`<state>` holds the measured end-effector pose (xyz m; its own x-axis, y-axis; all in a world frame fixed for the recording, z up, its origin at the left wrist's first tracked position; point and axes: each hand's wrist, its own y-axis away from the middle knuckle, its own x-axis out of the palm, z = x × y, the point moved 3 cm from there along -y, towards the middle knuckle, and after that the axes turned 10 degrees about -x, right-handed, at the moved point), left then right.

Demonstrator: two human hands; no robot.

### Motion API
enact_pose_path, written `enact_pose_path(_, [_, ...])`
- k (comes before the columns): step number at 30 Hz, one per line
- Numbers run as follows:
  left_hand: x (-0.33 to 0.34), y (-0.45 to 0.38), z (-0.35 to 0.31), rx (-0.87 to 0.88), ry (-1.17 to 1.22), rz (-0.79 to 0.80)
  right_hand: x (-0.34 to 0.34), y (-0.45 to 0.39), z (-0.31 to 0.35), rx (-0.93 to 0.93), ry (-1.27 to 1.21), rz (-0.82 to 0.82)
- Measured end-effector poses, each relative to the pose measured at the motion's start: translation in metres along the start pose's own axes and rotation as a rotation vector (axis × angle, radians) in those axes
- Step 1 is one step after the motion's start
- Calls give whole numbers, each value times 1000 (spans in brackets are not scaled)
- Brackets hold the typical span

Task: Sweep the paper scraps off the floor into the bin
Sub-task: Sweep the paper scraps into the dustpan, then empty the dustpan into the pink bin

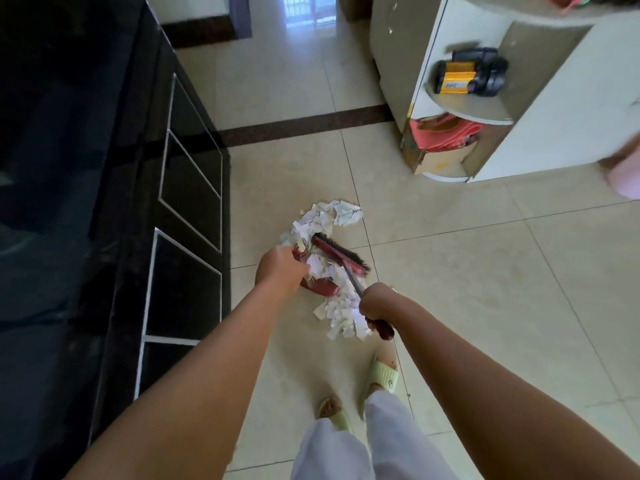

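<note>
A heap of white paper scraps lies on the beige tiled floor. A red dustpan rests on the floor inside the heap, partly covered by scraps, and my left hand grips it from the left. A red broom head with dark bristles lies across the middle of the scraps. Its thin metal shaft runs down to my right hand, which is closed around the red handle. More scraps sit beside and below my right hand. No bin is in view.
A long black cabinet with glass doors lines the left side. A white shelf unit with a yellow-black flashlight and pink items stands at the upper right. My feet in green slippers stand just behind the heap. Something pink is at the right edge.
</note>
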<state>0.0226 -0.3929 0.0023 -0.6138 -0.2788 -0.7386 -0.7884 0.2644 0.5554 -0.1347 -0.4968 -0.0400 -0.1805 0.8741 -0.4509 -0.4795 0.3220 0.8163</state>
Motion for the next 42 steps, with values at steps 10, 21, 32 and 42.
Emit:
enact_pose_path(10, [-13,52,-64,97,-98,7,-24,69,-21,-3,-106,-135])
enact_pose_path(21, [67,89,-202,272,-151,74,-108,99,-135,53,-273,-222])
enact_pose_path(32, [219,157,-412,413,-250,130,-248,122,-342,163,-401,-303])
enact_pose_path(42, [340,204,-604,600,-238,238,-378,139,-501,261,-532,-466])
